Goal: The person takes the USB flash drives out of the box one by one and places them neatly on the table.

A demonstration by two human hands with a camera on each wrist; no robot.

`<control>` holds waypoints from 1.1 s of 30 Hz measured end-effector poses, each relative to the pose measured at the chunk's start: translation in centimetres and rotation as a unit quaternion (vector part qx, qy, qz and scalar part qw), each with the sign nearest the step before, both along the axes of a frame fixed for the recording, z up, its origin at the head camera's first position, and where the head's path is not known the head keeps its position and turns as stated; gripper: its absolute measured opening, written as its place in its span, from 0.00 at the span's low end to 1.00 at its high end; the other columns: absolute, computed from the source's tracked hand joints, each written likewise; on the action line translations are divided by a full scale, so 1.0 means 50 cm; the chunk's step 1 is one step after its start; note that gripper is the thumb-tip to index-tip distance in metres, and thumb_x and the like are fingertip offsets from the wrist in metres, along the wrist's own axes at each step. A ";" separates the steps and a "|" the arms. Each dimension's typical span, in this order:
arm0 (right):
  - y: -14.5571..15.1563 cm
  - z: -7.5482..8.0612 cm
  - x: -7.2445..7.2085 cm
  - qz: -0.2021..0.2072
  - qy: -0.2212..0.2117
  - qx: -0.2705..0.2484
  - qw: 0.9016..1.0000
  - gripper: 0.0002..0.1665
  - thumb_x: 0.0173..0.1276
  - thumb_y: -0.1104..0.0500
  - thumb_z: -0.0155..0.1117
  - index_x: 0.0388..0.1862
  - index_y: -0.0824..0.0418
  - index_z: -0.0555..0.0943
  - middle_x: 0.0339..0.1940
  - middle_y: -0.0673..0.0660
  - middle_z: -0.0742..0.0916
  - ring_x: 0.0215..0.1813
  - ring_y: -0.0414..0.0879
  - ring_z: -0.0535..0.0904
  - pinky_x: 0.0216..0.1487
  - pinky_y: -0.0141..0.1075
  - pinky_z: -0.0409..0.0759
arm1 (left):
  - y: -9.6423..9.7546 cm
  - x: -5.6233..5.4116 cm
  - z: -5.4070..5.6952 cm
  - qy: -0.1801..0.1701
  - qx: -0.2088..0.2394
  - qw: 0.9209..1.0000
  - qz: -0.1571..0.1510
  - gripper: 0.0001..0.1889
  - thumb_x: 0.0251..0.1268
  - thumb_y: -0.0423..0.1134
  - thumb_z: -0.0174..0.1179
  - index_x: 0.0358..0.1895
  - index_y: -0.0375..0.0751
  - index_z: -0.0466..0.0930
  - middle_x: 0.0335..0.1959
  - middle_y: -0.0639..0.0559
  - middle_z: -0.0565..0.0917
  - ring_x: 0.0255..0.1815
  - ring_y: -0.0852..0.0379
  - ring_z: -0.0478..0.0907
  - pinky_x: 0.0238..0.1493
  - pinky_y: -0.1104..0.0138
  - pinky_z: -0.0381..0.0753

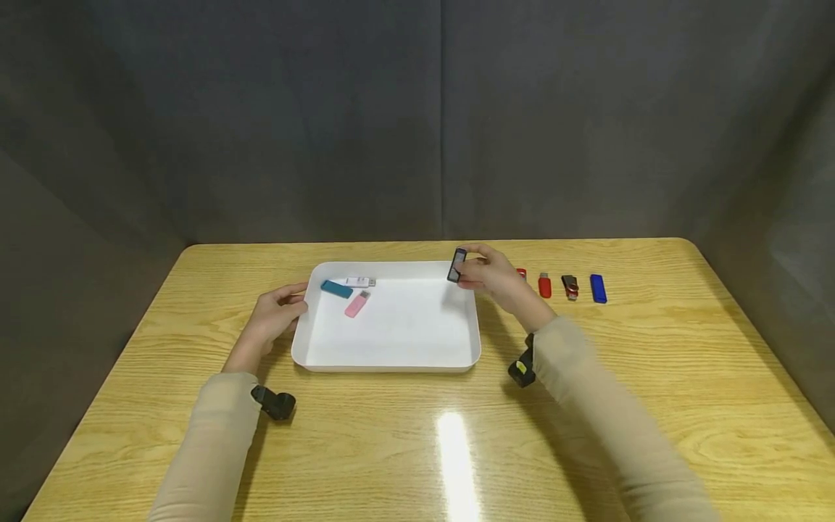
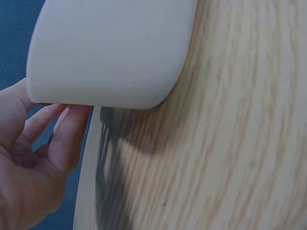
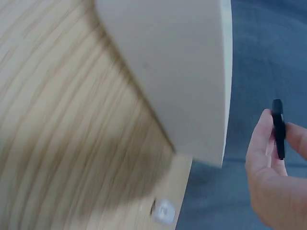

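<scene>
The person's right hand pinches a flat, dark-bodied stick with a grey face, seemingly a USB drive, between thumb and fingers; the stick is at the far right corner of a shallow white rectangular tray with rounded corners, and the right wrist view shows it edge-on and clear of the tray's wall; so thin a piece probably suits a light fingertip hold, which leaves both its ends free.

The left hand is relaxed, its fingers loosely bent against the outside of the tray's left wall, probably to steady it; in the left wrist view the tray hides the fingertips, so how firmly they press I cannot tell.

Inside, toward the far left corner, a teal flat stick, a white USB stick with a metal plug and a pink USB stick lie close together, leaving bare floor to their right; on the pale wooden table, beyond the right hand, a partly hidden red piece, a red USB stick, a black-and-red stick and a blue flat stick lie in a spaced row, the gaps giving fingers room around each.
</scene>
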State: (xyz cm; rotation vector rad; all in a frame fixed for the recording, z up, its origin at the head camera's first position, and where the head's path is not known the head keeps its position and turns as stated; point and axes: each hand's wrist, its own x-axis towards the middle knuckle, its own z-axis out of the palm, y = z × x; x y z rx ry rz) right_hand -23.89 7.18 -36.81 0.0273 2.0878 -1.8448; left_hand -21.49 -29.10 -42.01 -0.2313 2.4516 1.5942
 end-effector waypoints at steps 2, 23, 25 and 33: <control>0.020 0.002 0.005 -0.001 0.009 0.007 1.000 0.33 0.73 0.64 0.50 0.74 0.65 0.55 0.51 0.60 0.75 0.36 0.34 0.79 0.47 0.27 0.81 | -0.003 0.001 0.000 0.000 -0.001 1.000 0.004 0.29 0.63 0.33 0.48 0.70 0.38 0.64 0.55 0.40 0.71 0.42 0.61 0.73 0.37 0.79 0.80; 0.147 -0.039 0.053 0.041 -0.017 0.049 0.998 0.33 0.73 0.65 0.50 0.72 0.73 0.54 0.50 0.57 0.71 0.41 0.31 0.77 0.51 0.27 0.80 | -0.012 0.004 -0.002 -0.001 -0.002 1.000 0.010 0.28 0.64 0.34 0.48 0.70 0.39 0.64 0.57 0.39 0.72 0.44 0.60 0.73 0.38 0.79 0.79; 0.150 -0.044 0.054 0.050 -0.025 0.061 0.997 0.33 0.73 0.66 0.50 0.72 0.73 0.54 0.47 0.56 0.72 0.40 0.32 0.77 0.52 0.28 0.80 | -0.012 0.004 -0.003 0.000 -0.002 1.000 0.008 0.28 0.64 0.34 0.48 0.70 0.39 0.64 0.57 0.39 0.72 0.44 0.60 0.73 0.38 0.79 0.79; 0.152 -0.058 0.060 0.091 -0.019 0.127 0.987 0.31 0.71 0.65 0.53 0.70 0.73 0.58 0.43 0.54 0.76 0.39 0.34 0.79 0.56 0.39 0.81 | -0.013 0.006 0.000 0.001 0.003 1.000 0.007 0.28 0.64 0.34 0.48 0.70 0.39 0.64 0.59 0.38 0.72 0.44 0.60 0.74 0.38 0.79 0.79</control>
